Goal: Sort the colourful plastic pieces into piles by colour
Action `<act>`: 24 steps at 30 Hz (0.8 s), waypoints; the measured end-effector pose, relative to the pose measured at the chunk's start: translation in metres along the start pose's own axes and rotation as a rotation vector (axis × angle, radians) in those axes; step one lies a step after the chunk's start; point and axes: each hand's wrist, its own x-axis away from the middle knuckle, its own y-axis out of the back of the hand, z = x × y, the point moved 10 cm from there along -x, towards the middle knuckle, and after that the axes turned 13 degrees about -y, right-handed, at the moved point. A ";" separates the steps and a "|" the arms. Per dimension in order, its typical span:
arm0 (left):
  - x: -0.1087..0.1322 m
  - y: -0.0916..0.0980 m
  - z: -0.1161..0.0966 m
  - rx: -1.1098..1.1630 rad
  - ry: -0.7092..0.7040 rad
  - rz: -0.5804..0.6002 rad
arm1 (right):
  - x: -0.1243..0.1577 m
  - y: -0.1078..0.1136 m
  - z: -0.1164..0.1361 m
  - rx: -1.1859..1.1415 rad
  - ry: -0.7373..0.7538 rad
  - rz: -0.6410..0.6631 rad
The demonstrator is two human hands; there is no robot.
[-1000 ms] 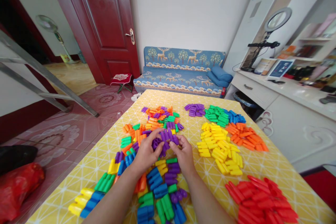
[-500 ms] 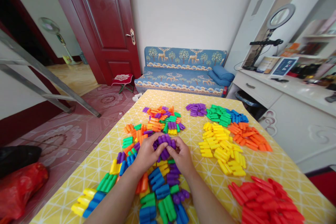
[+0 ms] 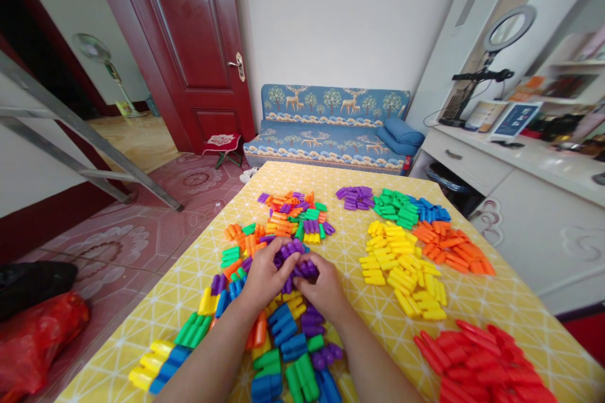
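Purple plastic building blocks [image 3: 307, 269] with rounded, bullet-like ends are between my two hands, above the mixed pile. My left hand [image 3: 265, 272] is closed on some of the purple blocks, its thumb across their near side. My right hand [image 3: 325, 284] pinches a purple block at the right with thumb and fingers. Whether the pieces are joined I cannot tell. Beneath and around the hands lie mixed blocks: blue [image 3: 282, 322], green [image 3: 301, 376], orange [image 3: 256, 330] and more purple ones [image 3: 312, 321]. Yellow-and-blue blocks [image 3: 158, 366] lie at the near left.
Sorted heaps lie on the right of the yellow tablecloth [image 3: 373, 340]: yellow [image 3: 401, 264], red [image 3: 482, 362], orange [image 3: 454, 247], green [image 3: 394, 206], blue [image 3: 431, 210] and purple [image 3: 354, 197]. A sofa [image 3: 326, 132] stands beyond, a white dresser [image 3: 529, 214] at the right, a ladder [image 3: 94, 132] at the left.
My right hand has shifted slightly down, its thumb now lower and apart from the left thumb. The purple blocks between the hands have turned. The heaps stay put.
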 end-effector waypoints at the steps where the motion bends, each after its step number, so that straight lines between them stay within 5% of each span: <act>1: 0.000 0.001 0.000 -0.004 0.002 -0.005 | -0.001 0.002 0.001 -0.033 -0.003 -0.010; 6: -0.002 -0.002 -0.014 0.018 -0.104 0.053 | -0.005 0.021 -0.008 -0.260 -0.108 -0.106; 10: -0.001 -0.009 -0.018 0.082 -0.159 0.107 | -0.006 0.017 -0.011 -0.318 -0.131 -0.059; 18: 0.001 -0.007 -0.001 0.029 -0.059 0.050 | -0.003 0.007 -0.002 -0.231 -0.058 0.000; 24: 0.002 -0.002 0.006 -0.022 -0.026 -0.006 | -0.002 0.021 0.000 -0.060 -0.021 -0.138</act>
